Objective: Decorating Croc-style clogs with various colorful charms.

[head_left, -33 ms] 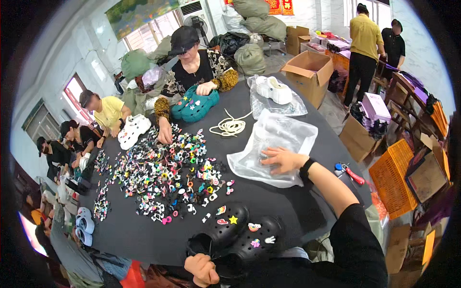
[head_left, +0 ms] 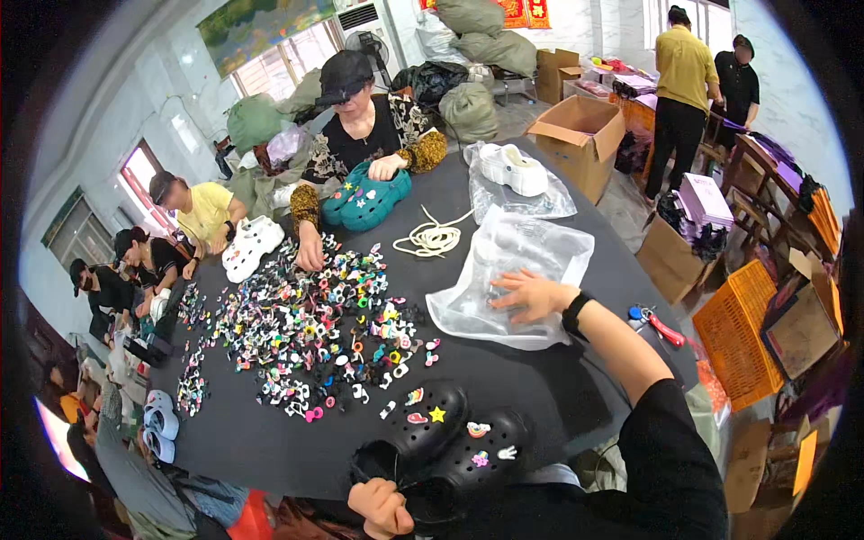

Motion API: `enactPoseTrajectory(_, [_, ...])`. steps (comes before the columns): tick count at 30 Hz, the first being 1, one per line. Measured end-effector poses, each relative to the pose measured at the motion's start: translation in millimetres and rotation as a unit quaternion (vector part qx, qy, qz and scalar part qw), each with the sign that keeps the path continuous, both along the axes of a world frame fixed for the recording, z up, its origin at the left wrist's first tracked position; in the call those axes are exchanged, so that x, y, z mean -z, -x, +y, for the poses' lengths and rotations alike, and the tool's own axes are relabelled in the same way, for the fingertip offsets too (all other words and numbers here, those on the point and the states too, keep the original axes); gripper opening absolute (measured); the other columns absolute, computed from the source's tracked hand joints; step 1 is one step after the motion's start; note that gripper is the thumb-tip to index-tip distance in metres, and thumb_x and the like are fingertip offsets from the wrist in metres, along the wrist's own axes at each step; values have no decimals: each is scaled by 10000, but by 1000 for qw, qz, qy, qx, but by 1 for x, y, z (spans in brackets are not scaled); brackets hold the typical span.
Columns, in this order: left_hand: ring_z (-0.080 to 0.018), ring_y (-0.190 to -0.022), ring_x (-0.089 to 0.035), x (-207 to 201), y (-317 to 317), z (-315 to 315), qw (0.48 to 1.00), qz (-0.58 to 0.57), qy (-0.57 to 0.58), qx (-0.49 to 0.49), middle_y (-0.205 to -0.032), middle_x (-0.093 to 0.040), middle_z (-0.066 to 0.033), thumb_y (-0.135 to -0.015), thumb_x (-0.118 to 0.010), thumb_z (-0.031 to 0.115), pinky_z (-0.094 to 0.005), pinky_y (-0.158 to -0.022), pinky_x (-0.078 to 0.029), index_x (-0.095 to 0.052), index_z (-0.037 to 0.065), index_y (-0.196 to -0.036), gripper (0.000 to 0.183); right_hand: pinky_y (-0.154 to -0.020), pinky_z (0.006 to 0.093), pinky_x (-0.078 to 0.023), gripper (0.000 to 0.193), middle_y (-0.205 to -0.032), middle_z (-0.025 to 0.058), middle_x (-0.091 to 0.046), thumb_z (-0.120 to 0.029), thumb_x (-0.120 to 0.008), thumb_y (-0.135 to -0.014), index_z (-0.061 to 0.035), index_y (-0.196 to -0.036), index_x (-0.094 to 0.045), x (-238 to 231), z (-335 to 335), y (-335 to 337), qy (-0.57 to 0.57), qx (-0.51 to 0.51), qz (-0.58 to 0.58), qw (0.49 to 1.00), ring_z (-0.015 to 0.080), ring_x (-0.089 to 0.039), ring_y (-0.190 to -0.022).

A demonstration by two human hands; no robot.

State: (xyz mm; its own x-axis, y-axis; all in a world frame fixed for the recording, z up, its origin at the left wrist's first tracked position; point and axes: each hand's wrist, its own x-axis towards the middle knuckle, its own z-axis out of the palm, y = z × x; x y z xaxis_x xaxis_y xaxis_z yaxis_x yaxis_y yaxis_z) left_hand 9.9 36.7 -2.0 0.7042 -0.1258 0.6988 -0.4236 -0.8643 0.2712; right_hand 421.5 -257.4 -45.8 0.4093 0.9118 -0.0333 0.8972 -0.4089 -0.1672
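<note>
A pair of black clogs (head_left: 430, 430) decorated with colourful shoe charms sits at the near edge of the table. My left hand (head_left: 382, 507) is closed around the heel end of the clogs, fingers curled. My right hand (head_left: 533, 298) lies with fingers spread on a translucent white plastic bag (head_left: 549, 243), flat on the tabletop, and holds nothing. To the left of the bag spreads a big heap of small colourful shoe charms (head_left: 306, 324). A few stray charms lie close to the clogs' toes.
Across the black table (head_left: 270, 450), a person holds teal clogs (head_left: 366, 198) and reaches into the charms. White clogs (head_left: 513, 169) in plastic, coiled cord (head_left: 430, 238) and red-handled keys (head_left: 661, 328) lie around. An orange crate (head_left: 740, 333) and cardboard box (head_left: 580, 139) stand to the right.
</note>
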Motion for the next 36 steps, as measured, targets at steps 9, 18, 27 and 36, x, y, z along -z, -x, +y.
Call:
enactPoseTrajectory(9, [-311, -640, -569, 0, 7, -9, 999, 8, -13, -51, -713, -587, -138, -745, -509, 162, -400, -568, -406, -519, 57, -610, 171, -1130, 531, -261, 1050, -1517, 184, -310, -666, -759, -630, -126, -1451, -389, -69, -43, -7, -4, 168, 114, 979, 393, -278, -1400])
enactPoseTrajectory(18, [-292, -659, -547, 24, 15, 0, 998, 32, 0, -57, -702, -555, -100, -740, -472, 331, -415, -599, -373, -484, 107, -540, 301, -863, 449, -521, 801, -1207, 259, -596, -557, -651, -838, -12, -1378, -421, -71, -152, -27, -38, 499, 2, 866, 366, -635, -1040])
enactPoseTrajectory(27, [-308, -666, -560, 13, 12, -7, 998, 16, -4, -66, -721, -572, -124, -796, -479, 262, -418, -601, -400, -495, 83, -574, 286, -641, 306, -534, 297, -883, 50, -634, -253, -657, -915, -44, -1110, -578, -23, -142, -72, -371, 534, 340, 680, 155, -641, -739])
enactPoseTrajectory(36, [-325, -678, -584, 0, 7, -15, 996, 10, -8, -85, -735, -592, -148, -832, -489, 195, -409, -616, -437, -539, 50, -619, 262, -759, 292, -518, 431, -1045, 134, -635, -143, -565, -906, 37, -1284, -462, -66, -108, -148, -527, 379, 245, 720, 168, -623, -912])
